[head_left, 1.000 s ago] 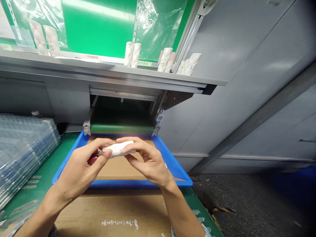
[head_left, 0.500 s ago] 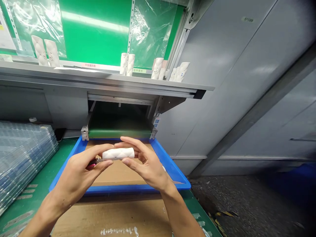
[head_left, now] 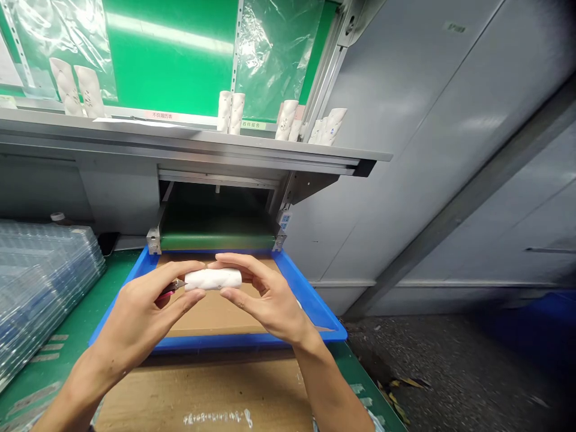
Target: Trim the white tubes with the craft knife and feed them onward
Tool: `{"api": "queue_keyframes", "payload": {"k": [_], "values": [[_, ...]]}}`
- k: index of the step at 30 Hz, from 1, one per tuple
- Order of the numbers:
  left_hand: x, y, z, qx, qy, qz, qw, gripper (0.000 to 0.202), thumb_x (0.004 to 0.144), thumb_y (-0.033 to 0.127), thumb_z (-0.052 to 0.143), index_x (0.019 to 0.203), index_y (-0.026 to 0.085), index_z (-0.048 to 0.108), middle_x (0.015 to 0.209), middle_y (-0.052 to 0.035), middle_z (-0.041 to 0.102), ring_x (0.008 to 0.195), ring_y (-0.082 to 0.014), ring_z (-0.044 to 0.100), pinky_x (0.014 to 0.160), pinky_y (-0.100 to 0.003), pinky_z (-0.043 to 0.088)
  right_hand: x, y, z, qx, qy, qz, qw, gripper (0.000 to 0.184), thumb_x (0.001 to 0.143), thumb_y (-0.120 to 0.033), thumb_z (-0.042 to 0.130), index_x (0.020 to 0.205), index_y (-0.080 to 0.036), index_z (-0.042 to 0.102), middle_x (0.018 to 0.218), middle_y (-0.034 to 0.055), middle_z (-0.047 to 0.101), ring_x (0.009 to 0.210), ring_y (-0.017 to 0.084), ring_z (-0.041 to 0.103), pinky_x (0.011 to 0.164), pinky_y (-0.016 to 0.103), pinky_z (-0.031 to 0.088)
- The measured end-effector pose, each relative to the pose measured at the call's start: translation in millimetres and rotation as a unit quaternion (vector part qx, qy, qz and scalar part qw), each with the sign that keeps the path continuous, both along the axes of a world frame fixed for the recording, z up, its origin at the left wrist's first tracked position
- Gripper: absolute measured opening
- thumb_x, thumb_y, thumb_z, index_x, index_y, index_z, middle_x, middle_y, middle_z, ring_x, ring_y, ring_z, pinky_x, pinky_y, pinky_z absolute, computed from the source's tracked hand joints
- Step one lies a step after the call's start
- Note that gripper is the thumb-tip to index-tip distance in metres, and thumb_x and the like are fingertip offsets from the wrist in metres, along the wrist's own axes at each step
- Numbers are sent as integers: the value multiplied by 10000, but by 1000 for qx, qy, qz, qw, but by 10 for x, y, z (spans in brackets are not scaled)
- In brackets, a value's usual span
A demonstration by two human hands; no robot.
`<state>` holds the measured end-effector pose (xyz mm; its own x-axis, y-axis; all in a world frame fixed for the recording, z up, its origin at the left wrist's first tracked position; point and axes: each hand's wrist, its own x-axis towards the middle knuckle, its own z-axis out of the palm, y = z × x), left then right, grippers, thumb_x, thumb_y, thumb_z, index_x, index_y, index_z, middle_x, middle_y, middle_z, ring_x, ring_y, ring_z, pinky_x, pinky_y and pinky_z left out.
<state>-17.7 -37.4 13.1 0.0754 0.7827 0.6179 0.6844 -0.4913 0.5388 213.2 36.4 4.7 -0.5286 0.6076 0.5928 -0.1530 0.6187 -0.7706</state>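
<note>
My right hand (head_left: 265, 300) pinches a white textured cylindrical part (head_left: 213, 279) lying sideways between thumb and fingers, above a blue tray (head_left: 310, 294). My left hand (head_left: 144, 315) is closed on a small red-handled cutting tool (head_left: 170, 289) whose metal tip touches the part's left end. Both hands hover over the cardboard sheet (head_left: 216, 312) lining the tray.
A green conveyor belt (head_left: 216, 240) ends at the tray's far edge under a grey shelf (head_left: 189, 144) carrying several upright white parts (head_left: 229, 112). A stack of clear plastic trays (head_left: 40, 282) sits at the left. A cardboard sheet (head_left: 202, 396) covers the near bench; grey floor lies to the right.
The white part has turned slightly in my right hand's fingers, and the tool tip stays at its left end. Both hands have hardly shifted.
</note>
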Motion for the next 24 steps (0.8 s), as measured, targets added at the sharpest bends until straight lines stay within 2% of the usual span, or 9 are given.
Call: {"api": "queue_keyframes", "payload": {"k": [4,9,14,17,19,21,24], "values": [[-5,-2,-11,8,10,-7,1000,322,1044,476,685,1280,273,769,1100,-19,839,737,-133,709,640,-211,548,-9,-13,22,22,8,7,1000,411,1011,-285,802,1408,-262,701,1360,77,787,1268,217,755,1106,355,625],[-3,0,-21,41,14,-31,999,268,1042,384,708,1295,306,748,1023,29,801,638,-85,613,591,-170,504,-22,-20,8,18,7,-5,1000,419,1012,-280,799,1415,-246,691,1314,80,799,1217,214,770,1086,354,637],[-29,17,-28,7,24,-33,999,307,1063,416,681,1341,289,713,1126,8,816,685,-84,666,602,-161,524,-6,-38,17,79,2,-31,996,469,997,-184,797,1443,-264,675,1298,66,781,1213,202,745,1084,338,617],[-30,22,-52,18,25,-32,999,286,1065,418,684,1319,289,711,1101,21,820,706,-84,689,614,-150,533,-8,-36,35,135,-12,-44,990,439,1008,-147,774,1419,-267,676,1296,69,768,1213,205,734,1073,347,614],[-8,27,-89,49,39,-17,998,269,1073,431,673,1292,280,710,1023,35,815,674,-80,678,603,-149,524,-30,-20,21,198,-30,-66,978,382,1014,-165,784,1371,-252,682,1296,79,764,1222,213,730,1062,352,614],[33,35,-137,88,71,4,994,266,1091,461,639,1261,268,705,927,49,796,607,-75,650,561,-156,494,-66,5,-23,277,-55,-112,953,327,1021,-222,796,1326,-234,678,1263,91,776,1195,231,741,1047,376,615],[97,32,-178,125,117,29,985,321,1104,526,593,1262,258,673,882,52,781,591,-84,664,546,-177,480,-118,49,-115,356,-88,-171,914,276,1052,-331,763,1288,-222,670,1148,93,810,1063,256,779,1015,432,622]]}}
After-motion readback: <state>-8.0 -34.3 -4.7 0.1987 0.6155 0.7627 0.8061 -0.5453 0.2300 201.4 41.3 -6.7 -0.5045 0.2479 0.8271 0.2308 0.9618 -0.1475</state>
